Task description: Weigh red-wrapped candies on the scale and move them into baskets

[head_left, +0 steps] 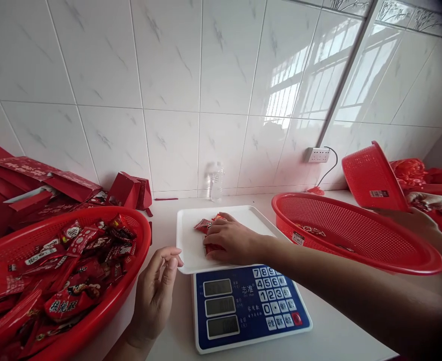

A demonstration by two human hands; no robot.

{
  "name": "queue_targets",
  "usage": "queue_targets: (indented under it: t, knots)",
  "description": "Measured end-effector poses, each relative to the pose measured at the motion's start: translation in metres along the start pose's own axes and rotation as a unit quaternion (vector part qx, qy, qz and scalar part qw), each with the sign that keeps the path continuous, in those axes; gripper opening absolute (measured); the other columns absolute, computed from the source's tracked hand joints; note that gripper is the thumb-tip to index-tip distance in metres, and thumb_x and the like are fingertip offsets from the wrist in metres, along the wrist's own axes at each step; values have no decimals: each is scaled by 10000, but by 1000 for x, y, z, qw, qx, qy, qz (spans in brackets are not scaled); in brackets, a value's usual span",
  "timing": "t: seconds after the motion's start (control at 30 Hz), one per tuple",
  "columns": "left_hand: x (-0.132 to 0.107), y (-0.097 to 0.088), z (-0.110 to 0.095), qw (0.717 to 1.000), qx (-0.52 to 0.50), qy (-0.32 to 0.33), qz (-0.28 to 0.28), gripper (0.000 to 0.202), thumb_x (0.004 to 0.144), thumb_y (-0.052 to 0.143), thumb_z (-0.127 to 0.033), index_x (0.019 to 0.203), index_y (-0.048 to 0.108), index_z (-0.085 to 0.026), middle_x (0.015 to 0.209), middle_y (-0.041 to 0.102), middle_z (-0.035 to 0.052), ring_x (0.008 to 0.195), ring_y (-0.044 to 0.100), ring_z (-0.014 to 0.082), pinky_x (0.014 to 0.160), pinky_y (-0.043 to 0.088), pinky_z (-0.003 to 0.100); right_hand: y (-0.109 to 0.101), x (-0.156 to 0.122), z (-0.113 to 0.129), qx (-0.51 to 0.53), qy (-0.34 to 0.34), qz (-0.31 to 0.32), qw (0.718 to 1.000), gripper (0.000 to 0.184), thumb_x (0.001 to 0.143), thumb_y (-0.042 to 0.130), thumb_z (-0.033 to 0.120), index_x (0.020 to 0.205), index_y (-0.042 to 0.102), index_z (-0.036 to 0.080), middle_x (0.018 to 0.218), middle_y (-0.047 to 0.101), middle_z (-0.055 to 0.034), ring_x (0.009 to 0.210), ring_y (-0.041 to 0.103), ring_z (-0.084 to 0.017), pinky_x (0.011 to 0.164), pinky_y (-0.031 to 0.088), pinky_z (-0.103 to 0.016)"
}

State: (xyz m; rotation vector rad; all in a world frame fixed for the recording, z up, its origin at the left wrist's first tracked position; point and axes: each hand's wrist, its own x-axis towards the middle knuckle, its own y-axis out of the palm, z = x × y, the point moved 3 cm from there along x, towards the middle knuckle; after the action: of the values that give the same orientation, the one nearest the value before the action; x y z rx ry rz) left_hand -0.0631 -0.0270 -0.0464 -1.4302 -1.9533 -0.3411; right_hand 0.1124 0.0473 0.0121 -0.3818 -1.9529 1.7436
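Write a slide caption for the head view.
Right hand over small red wrapped packets on white rectangular tray; left hand beside it.

"志准" on scale (253, 310), "核桃酥" on packet (67, 303)

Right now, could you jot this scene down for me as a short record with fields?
Right hand: over red packets on the white tray
Left hand: fingertips at the tray's left edge
Scale: blue-fronted, beneath the tray
Left basket: red, holding many wrapped packets
Right basket: red, contents hard to make out
Bottle: clear, upright behind the tray
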Motion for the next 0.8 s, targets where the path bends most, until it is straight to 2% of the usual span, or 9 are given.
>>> queue_targets:
  t: [0.23,0.37,0.43,0.5,0.6,0.8]
  knots:
    - [-1,0,3,1000,12,-13,9,299,957,442,-436,944,613,-191,771,642,35,737,623,168,660,530,237,7,2,6,-47,-19,-18,999,213,890,562,178,705,667,193,718,677,-24,793,609,-214,1062,280,-517]
    - [0,-1,4,1000,16,-20,6,319,952,441,-450,926,617,-186,766,642,42,746,630,179,668,533,253,0,4,5,-31,9,-62,998,240,907,482,137,751,658,185,753,675,-31,779,612,-197,1031,326,-471]
    - [0,-1,4,1000,17,-21,8,318,951,441,-448,925,619,-186,772,643,45,753,632,184,670,534,257,-8,5,3,-12,46,-95,994,251,929,453,170,779,654,179,770,672,-45,754,606,-193,963,381,-438]
    - [0,-1,3,1000,16,-19,12,307,951,444,-440,923,620,-189,774,643,42,753,633,182,672,536,254,-16,5,-1,13,94,-124,988,268,935,436,196,766,643,176,750,662,-59,707,593,-191,825,439,-389]
    - [0,-1,2,1000,10,-6,5,292,948,455,-427,910,627,-193,761,645,35,735,634,171,662,536,237,-27,2,-7,70,165,-159,971,260,933,428,228,781,635,192,729,663,-47,629,576,-170,617,437,-309]
    - [-1,-2,3,1000,11,-2,-7,267,943,473,-405,900,630,-193,794,662,42,751,639,173,674,534,239,-34,-2,-15,202,245,-190,929,242,920,444,246,751,614,207,678,668,-14,557,575,-135,502,426,-259]
